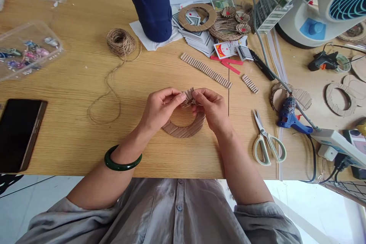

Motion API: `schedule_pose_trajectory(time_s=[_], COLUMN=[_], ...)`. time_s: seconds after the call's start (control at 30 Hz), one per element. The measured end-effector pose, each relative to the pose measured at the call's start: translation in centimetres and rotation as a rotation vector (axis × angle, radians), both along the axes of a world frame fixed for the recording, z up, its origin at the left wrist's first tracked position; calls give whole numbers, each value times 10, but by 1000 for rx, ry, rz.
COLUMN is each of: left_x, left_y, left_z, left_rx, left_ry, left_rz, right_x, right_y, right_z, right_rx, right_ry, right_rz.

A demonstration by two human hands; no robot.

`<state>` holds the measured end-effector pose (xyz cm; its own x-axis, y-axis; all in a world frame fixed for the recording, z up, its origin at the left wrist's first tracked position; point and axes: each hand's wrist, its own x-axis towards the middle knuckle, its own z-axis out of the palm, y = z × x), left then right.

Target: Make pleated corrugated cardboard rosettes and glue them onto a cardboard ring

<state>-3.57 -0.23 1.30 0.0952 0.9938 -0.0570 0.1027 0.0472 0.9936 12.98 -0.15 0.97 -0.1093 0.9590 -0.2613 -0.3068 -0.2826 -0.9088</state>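
Both hands meet over the middle of the wooden table (85, 95). My left hand (160, 107) and my right hand (211, 109) pinch a small folded piece of corrugated cardboard (188, 97) between thumbs and fingertips. Under them lies a cardboard ring (183, 129), partly hidden by my right hand; whether the folded piece touches it I cannot tell. A green bangle (121, 164) circles my left wrist.
Scissors (265, 139) and a blue glue gun (288, 116) lie to the right. Corrugated strips (206, 70), a twine coil (121, 42), a blue bottle (151, 5), playing cards (200, 38), a fan (328, 4), a phone (20, 133) and a plastic bead box (27, 49) surround the hands.
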Motion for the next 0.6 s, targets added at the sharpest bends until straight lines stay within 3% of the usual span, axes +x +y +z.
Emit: schedule_pose_trajectory(time_s=[0.17,0.3,0.6], left_x=[1,0,1], left_y=[0,0,0], left_z=[-3,-4,-3], left_rx=[61,99,27], left_ry=[-5,73,7], left_rz=[14,62,81], right_x=[-1,-3,-4], right_y=[-1,-2,-2], right_z=[0,0,-1], right_rx=[-4,8,10], right_ry=[-17,-24,-48], right_rz=[74,46,8])
